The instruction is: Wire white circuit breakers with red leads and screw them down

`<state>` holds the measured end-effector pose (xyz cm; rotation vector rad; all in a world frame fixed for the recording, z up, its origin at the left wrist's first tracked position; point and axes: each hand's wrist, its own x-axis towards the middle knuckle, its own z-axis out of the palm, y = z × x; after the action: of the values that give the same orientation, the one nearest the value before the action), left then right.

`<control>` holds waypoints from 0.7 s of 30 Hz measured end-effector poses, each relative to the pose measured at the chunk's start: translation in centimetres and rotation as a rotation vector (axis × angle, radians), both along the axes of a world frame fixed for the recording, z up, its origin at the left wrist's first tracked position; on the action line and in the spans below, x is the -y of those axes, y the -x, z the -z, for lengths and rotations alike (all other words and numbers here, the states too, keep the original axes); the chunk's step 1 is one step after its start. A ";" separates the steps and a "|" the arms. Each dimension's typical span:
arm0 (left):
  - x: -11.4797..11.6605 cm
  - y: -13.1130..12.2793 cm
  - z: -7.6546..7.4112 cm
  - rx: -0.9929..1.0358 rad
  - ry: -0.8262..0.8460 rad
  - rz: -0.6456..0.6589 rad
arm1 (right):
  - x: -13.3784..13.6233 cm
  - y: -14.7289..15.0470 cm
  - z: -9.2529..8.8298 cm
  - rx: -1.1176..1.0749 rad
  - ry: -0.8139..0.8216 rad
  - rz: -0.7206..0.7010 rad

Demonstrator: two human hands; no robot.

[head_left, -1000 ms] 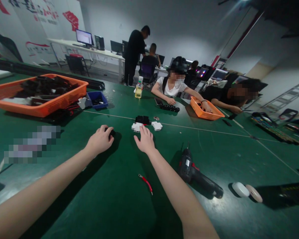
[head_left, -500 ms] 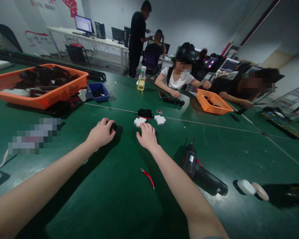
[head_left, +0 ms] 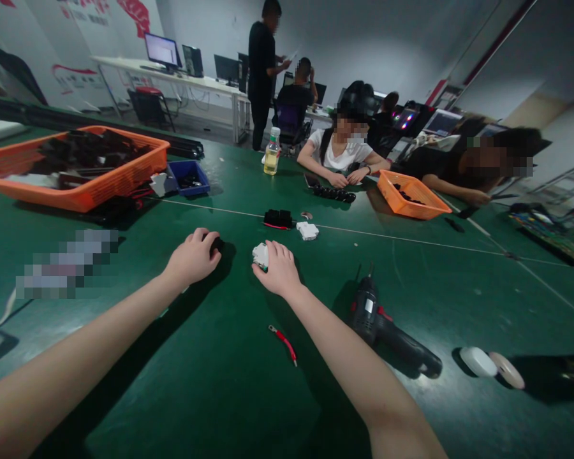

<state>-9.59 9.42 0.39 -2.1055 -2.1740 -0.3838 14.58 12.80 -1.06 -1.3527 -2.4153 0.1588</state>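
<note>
My left hand (head_left: 194, 257) is closed round a small black part (head_left: 216, 243), mostly hidden by the fingers. In my right hand (head_left: 280, 268) is a white moulded part (head_left: 259, 256), gripped between thumb and fingers just above the green table or touching it; I cannot tell which. Beyond that hand lie a second white part (head_left: 307, 231) and a black block with a red strip along its front edge (head_left: 278, 219). Nearer me lies a short red cable with a metal lug (head_left: 286, 345). A black cordless screwdriver (head_left: 377, 325) rests by my right forearm.
A large orange basket (head_left: 83, 197) of black parts stands at left, beside a blue bin (head_left: 190, 177). Further back are a bottle (head_left: 271, 153) and a smaller orange basket (head_left: 409, 203). Two people sit across the table (head_left: 196, 389). White and beige round objects (head_left: 479, 362) lie at right.
My right hand has taken hold of the nearer white part and drawn it toward me, away from the black block. My left hand has stayed in place.
</note>
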 end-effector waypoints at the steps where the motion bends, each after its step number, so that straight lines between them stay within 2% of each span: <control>1: 0.0 0.0 0.0 -0.002 -0.002 0.000 | 0.0 0.0 -0.2 0.010 0.011 0.000; 4: -0.1 0.1 0.0 -0.012 -0.006 0.002 | 0.4 -0.1 -1.9 0.069 0.026 -0.011; 7: -0.1 0.1 0.1 -0.014 -0.014 0.004 | 2.0 -0.5 -5.0 0.162 0.034 -0.073; 11: -0.1 0.1 0.2 -0.019 -0.021 0.004 | 6.1 -1.0 -9.8 0.274 0.075 -0.259; 13: -0.1 0.1 0.2 -0.021 -0.019 0.002 | 8.5 -1.0 -11.5 0.343 0.131 -0.335; 16: 0.0 0.1 0.2 -0.024 -0.016 0.003 | 11.7 -0.5 -12.7 0.461 0.265 -0.443; 19: 0.0 0.2 0.2 -0.035 -0.015 0.009 | 13.4 0.1 -12.7 0.565 0.394 -0.561; 21: -0.1 0.2 0.2 -0.039 -0.013 0.012 | 13.7 0.3 -12.4 0.599 0.425 -0.599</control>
<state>-9.80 9.51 0.18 -2.1024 -2.1319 -0.3543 14.24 -0.90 11.33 -0.8430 -3.4017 0.5048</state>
